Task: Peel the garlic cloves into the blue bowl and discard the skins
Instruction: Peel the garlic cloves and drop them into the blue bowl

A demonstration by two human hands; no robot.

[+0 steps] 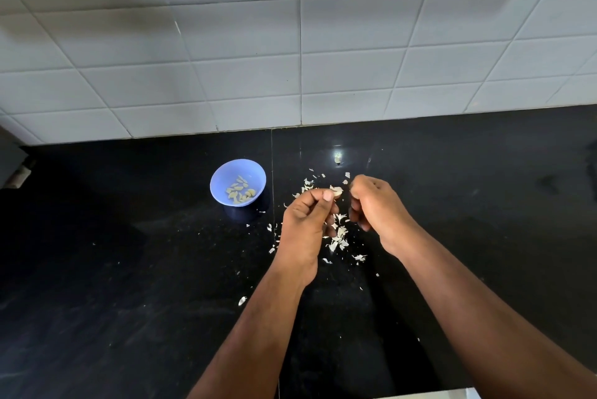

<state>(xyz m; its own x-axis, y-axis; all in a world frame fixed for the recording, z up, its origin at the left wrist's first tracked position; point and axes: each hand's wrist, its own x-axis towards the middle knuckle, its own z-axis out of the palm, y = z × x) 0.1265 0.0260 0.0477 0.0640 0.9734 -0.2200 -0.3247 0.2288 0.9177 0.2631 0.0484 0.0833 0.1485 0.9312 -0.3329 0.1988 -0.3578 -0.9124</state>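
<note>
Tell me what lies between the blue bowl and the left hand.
Head view: mostly bare black countertop between blue bowl and left hand, with a few small garlic skin flakes.

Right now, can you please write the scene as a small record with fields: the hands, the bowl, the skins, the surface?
left hand: pinches a garlic clove at its fingertips
right hand: fingers curled, close beside the clove; what it holds cannot be told
blue bowl: upright, left of the hands, peeled cloves inside
skins: scattered on the counter under and around the hands
counter: black, shiny, against a white tiled wall
</note>
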